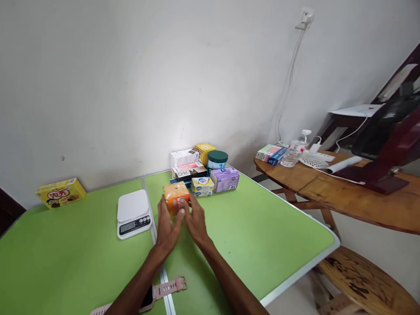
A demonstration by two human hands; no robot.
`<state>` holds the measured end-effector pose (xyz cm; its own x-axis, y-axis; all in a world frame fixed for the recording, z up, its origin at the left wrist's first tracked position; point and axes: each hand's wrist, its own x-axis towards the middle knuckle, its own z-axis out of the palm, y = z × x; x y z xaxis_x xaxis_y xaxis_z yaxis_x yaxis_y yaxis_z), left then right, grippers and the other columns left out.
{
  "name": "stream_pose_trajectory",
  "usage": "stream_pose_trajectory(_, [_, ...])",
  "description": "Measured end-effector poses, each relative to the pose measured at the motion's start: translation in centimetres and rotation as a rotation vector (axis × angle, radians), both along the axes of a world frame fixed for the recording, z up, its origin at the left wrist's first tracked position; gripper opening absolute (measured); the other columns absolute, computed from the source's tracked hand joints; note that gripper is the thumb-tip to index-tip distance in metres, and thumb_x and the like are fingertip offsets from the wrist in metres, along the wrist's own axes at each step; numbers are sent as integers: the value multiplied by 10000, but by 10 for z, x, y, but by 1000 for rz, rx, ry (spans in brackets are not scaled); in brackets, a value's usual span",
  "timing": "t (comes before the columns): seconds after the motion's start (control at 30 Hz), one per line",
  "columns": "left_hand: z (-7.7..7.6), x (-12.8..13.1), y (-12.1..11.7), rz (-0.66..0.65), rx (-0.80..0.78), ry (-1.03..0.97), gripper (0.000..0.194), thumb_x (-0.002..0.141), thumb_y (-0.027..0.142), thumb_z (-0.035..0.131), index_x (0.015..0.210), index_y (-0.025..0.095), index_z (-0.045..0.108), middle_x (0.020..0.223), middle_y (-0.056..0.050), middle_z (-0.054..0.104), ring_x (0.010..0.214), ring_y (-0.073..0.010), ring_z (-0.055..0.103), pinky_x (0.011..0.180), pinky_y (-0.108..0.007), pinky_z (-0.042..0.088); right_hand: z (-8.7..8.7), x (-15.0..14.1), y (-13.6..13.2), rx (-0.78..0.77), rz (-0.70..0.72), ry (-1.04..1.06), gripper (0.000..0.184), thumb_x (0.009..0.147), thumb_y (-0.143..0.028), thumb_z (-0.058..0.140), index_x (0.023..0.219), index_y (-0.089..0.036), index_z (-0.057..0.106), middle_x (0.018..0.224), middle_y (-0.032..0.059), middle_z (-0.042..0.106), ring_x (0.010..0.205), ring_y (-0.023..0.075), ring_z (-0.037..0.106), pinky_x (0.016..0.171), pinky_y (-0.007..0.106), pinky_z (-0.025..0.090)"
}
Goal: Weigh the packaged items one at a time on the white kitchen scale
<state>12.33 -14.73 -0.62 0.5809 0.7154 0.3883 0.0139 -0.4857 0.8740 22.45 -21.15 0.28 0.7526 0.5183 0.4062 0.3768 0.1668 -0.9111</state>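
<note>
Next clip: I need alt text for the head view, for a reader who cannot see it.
Both hands, left hand and right hand, hold a small orange box above a green table. A white kitchen scale sits to its left; a cluster of small boxes stands behind near the wall.

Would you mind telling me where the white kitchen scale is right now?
In the head view, the white kitchen scale sits on the green table, just left of the hands holding the orange box.
</note>
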Motion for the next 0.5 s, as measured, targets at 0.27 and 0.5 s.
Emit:
stream_pose_trajectory(0.27, [-31, 106, -81, -270, -42, 6, 871, 943, 498, 623, 1656, 177, 242, 1660, -226, 363, 1576, -359, 357, 1290, -553, 324, -16, 84, -108, -152, -320, -26, 532, 957, -701, 491, 1123, -235, 687, 1076, 96, 775, 921, 287, 688, 843, 384, 548])
stream_pose_trajectory(0.5, [-38, 159, -88, -378, -60, 36, 928, 931, 510, 626, 1669, 139, 204, 1746, -227, 230, 1651, -360, 182, 1348, -565, 159, -22, 132, -125, -169, -323, 32, 481, 937, -705, 521, 999, -241, 632, 997, 56, 752, 881, 259, 661, 818, 374, 539])
